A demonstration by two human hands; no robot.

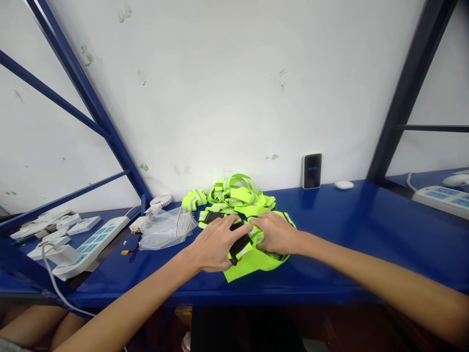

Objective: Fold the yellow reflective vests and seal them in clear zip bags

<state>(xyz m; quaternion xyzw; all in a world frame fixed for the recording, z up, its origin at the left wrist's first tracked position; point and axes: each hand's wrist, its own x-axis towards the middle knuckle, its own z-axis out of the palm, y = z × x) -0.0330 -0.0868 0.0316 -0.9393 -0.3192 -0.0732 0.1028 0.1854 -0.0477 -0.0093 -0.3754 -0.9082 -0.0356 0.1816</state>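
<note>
A neon-yellow reflective strap [251,263] with silver stripes and black parts lies bunched near the shelf's front edge. My left hand [216,244] is closed on its left side, by a black piece [240,243]; the fingertips are partly hidden. From the right, my right hand [275,232] grips folds of the same strap, its fingers curled into the material. Just behind both hands sits a heap of similar reflective straps [238,189], looped over one another. A smaller rolled strap [194,199] rests to the left of that heap.
Left of my hands lie a clear plastic bag [166,230], a small white fan [161,200] and thin wires with a yellow connector [126,252]. A phone-like device [312,171] leans on the wall, beside a white case [344,185]. Power strips [93,247] flank both sides.
</note>
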